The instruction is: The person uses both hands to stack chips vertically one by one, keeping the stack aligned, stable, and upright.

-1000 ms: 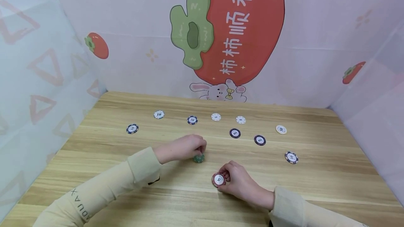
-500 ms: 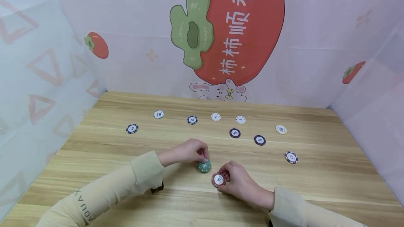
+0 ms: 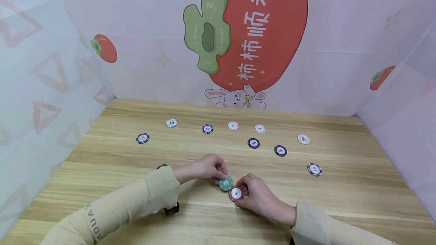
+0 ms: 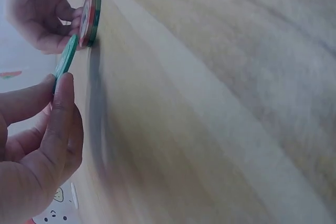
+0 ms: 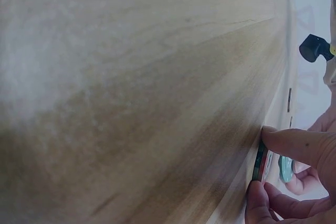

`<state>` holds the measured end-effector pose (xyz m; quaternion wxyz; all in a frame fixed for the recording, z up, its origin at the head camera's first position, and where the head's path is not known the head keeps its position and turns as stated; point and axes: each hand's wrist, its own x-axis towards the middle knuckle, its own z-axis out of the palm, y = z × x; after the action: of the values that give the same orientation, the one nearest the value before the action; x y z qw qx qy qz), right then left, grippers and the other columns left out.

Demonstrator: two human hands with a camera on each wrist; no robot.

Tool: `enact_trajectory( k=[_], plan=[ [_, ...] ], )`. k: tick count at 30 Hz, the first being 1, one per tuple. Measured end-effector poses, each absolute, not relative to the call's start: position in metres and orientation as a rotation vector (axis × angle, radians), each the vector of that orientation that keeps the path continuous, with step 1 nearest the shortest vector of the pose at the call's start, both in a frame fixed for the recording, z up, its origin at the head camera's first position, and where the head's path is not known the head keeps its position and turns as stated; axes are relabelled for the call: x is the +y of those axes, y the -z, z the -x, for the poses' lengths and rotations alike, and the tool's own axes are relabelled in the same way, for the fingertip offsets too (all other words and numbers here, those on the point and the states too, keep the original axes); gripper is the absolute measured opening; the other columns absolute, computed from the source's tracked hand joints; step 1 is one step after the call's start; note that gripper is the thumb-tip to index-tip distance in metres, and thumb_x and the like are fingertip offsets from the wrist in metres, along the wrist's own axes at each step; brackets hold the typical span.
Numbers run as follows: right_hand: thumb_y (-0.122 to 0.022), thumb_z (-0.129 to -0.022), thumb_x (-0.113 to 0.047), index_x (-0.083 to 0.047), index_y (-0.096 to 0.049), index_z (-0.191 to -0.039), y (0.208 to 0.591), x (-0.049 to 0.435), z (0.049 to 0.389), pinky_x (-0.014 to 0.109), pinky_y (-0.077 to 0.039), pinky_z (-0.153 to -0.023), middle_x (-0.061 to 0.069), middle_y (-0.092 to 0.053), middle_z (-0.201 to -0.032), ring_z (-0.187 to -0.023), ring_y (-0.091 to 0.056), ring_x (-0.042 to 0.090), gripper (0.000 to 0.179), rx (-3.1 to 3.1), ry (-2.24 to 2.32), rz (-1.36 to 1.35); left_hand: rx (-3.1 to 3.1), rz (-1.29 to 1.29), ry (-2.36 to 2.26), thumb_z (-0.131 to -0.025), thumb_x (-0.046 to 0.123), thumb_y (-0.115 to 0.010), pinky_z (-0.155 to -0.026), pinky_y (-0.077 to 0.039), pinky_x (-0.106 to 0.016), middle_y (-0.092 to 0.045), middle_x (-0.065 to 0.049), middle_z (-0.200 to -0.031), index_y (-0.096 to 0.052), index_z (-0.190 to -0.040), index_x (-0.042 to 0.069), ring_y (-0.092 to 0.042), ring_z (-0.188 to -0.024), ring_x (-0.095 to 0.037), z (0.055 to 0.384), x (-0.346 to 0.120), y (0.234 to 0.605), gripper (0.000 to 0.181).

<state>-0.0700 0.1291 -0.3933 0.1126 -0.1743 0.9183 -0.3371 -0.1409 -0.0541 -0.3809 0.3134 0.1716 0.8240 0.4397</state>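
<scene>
My left hand pinches a green poker chip marked 20 between thumb and fingers. In the left wrist view that chip is tilted above the table, its tip close to a short stack. The stack's top is a red poker chip marked 5, and green edges show beneath it. My right hand holds this stack on the table by its rim, thumb on the near side and fingers on the far side. In the head view the green chip's edge meets or overlaps the red one; actual contact I cannot tell.
Several single chips lie spread across the wooden table, among them a white chip, a purple-rimmed chip and a blue-rimmed chip. A dark-rimmed chip is partly hidden behind the left sleeve. Patterned cloth walls enclose the table.
My left hand has brought the green chip rightward and nearer to me, up beside the stack. A dark-rimmed chip now shows behind the left sleeve. The right hand has stayed still.
</scene>
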Motion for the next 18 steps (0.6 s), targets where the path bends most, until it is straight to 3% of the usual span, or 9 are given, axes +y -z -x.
enact_trajectory(
  k=[18],
  plan=[
    [-0.08,-0.064,-0.009,-0.001,-0.06,-0.088,0.394,0.129,0.07,0.019,-0.045,-0.061,0.001,-0.05,-0.082,-0.073,-0.05,0.011,0.033,2.7,1.01,0.531,2.169,-0.407,-1.212,-0.078,-0.005,-0.065,-0.052,-0.051,-0.022,-0.058,-0.005,-0.068,-0.06,-0.08,-0.004,-0.054,-0.052,-0.008,0.124,-0.044,0.387,0.005]
  ],
)
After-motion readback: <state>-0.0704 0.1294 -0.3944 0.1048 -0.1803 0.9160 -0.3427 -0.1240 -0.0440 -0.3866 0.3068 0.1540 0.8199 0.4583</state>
